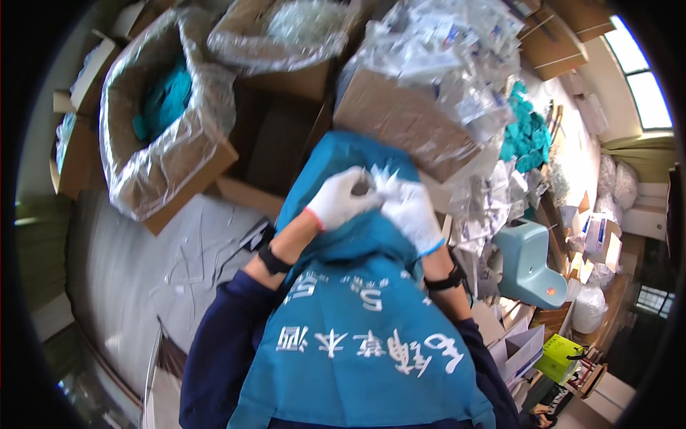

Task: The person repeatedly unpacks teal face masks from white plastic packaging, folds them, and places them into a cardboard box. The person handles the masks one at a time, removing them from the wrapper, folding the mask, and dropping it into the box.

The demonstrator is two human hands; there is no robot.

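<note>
Evidently, the left hand (343, 200) and right hand (412, 214) are meeting at one small piece of clear plastic (384, 177)

Nearest, a teal apron (357, 314) with white print is covering the person's front and spreading from six o'clock up beneath both hands. A left wristband (274, 259) and a right wristband (446, 279), both black, are sitting just behind the white gloves.

Out at the fingertips, the piece of plastic is poking up over the apron, its visible tip pointing roughly to twelve; it is so crumpled and blurred that its long axis cannot be told. From it, the left hand is lying toward eight o'clock and the right toward five. The right hand seems to be the nearer one, with its fingers pinching the plastic. The left is curling its thumb and forefinger into a loop, tips coming in beside the right fingers; whether it is gripping the plastic too cannot be told.

Farther off, an open box (250, 193) is standing toward ten o'clock, and beyond it, between nine and ten, a plastic-lined box (168, 168) is holding teal cloth (164, 104). At one o'clock, a cardboard box (400, 118) is carrying a heap of clear packets (443, 50). A pale blue-green stool (518, 254) is resting at four. Farthest, a window (643, 79) is shining between two and three.
</note>
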